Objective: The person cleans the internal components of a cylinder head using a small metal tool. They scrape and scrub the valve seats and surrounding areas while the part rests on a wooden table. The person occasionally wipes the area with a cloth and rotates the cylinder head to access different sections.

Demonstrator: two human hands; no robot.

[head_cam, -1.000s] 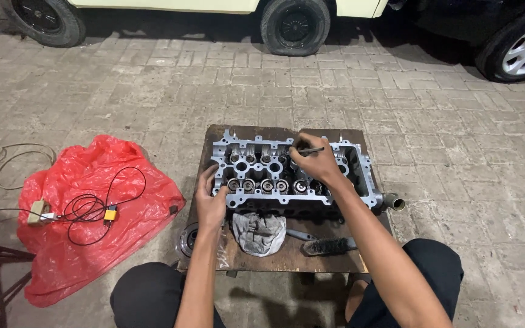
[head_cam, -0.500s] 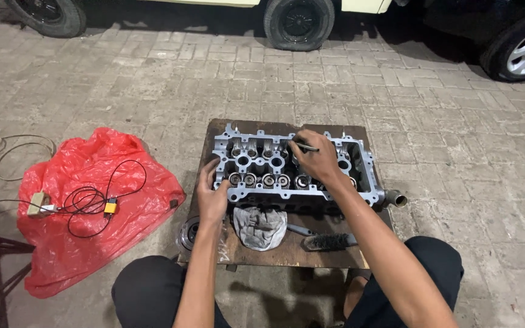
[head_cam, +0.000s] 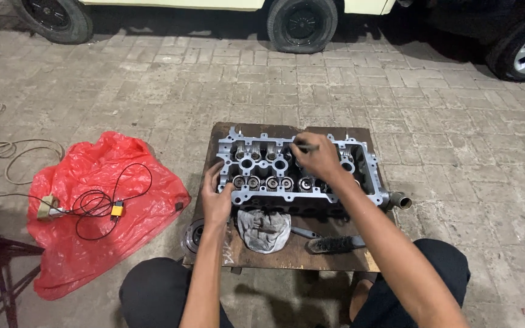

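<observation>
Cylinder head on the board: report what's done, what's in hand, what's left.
Done: the cylinder head lies bare on the wooden board, rag and wire brush set beside it. In hand: the right hand works a thin tool into the far row; the left hand steadies the edge. What's left cannot be judged.

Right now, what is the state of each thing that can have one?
Cylinder head: uncovered, lying flat on the wooden board.
Left hand: open, resting on the head's edge.
Right hand: closed on a thin tool.
Rag: crumpled.
Red bag: spread out.
</observation>
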